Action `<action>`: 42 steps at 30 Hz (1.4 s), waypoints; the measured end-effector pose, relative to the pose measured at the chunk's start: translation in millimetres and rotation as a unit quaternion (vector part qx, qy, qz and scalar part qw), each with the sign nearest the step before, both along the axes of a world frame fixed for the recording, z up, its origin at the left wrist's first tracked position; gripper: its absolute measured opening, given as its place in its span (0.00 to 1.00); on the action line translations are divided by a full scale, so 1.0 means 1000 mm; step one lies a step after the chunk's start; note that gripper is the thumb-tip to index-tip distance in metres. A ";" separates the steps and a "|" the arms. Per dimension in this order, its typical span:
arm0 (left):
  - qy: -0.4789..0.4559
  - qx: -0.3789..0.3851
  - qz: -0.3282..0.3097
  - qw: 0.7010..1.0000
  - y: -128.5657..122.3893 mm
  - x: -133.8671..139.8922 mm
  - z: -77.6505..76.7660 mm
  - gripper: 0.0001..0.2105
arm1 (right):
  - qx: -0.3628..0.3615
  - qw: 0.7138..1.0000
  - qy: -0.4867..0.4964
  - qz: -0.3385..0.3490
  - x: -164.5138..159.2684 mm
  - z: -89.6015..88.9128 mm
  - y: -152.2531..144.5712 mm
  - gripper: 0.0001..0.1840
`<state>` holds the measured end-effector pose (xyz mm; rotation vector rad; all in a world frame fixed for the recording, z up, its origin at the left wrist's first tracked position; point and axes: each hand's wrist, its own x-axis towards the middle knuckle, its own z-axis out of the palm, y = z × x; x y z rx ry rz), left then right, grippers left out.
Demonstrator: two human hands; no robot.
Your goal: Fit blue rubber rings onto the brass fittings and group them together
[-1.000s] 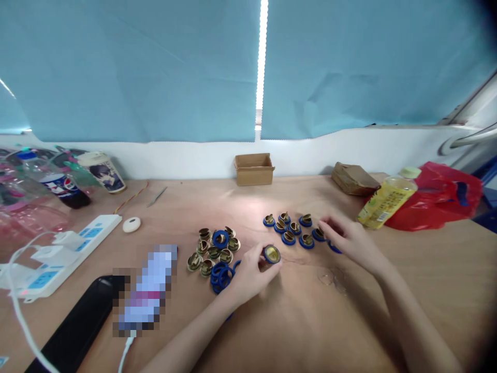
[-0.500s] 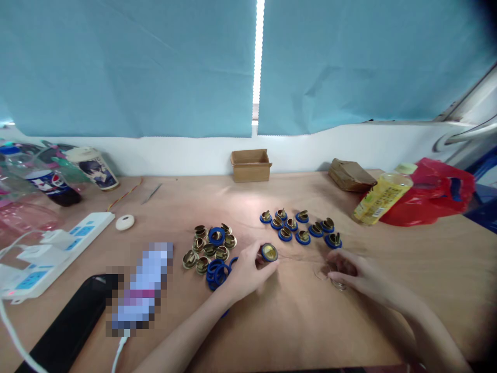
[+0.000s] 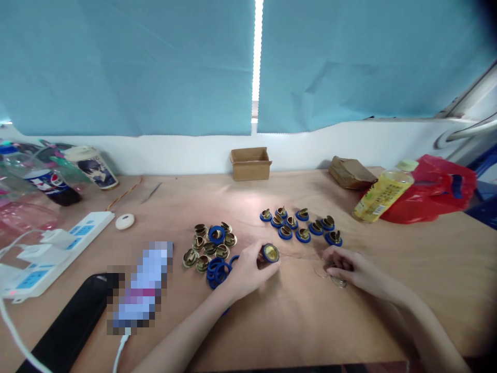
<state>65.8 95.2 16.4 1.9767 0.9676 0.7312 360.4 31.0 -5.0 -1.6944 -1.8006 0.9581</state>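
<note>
My left hand (image 3: 252, 269) grips a round brass-coloured piece with a blue ring (image 3: 271, 253) by its rim, its gold face turned up. Just behind that hand are loose blue rings (image 3: 219, 272) and a cluster of brass clip-backed discs (image 3: 209, 248), one blue ring lying on top. To the right, my right hand (image 3: 347, 267) rests low over the table, fingers curled and touching some thin, pale round pieces (image 3: 338, 281); what lies between the fingertips is hidden. Beyond the hands stand several blue-ringed discs with raised clips (image 3: 303, 236).
At the back are a small open cardboard box (image 3: 250, 168) and a brown paper packet (image 3: 351, 173). A yellow bottle (image 3: 382, 197) leans by a red plastic bag (image 3: 427, 191). On the left are a power strip (image 3: 83, 233), a phone (image 3: 143, 285), a black case (image 3: 66, 321) and drink bottles (image 3: 54, 186).
My right hand has shifted slightly left over the thin round pieces, its fingers curling. My left hand and the blue-ringed piece stay almost where they were.
</note>
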 end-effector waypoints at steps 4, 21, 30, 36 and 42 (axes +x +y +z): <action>-0.003 -0.004 0.002 1.000 0.000 0.000 -0.002 0.09 | 0.008 1.000 -0.001 -0.004 -0.001 -0.001 -0.001 0.08; -0.002 0.000 -0.001 1.000 -0.001 0.000 -0.004 0.11 | 0.013 1.000 0.014 0.001 -0.005 -0.006 -0.001 0.09; -0.006 0.001 -0.003 1.000 -0.002 0.000 -0.003 0.10 | 0.049 0.996 -0.069 0.004 -0.007 -0.003 -0.004 0.07; -0.010 -0.002 -0.010 1.000 -0.002 0.000 -0.002 0.10 | 0.058 0.994 -0.095 -0.013 -0.010 0.008 -0.006 0.12; -0.090 -0.090 -0.012 0.992 0.000 0.001 -0.003 0.11 | 0.087 0.995 -0.042 -0.014 -0.023 0.050 -0.003 0.16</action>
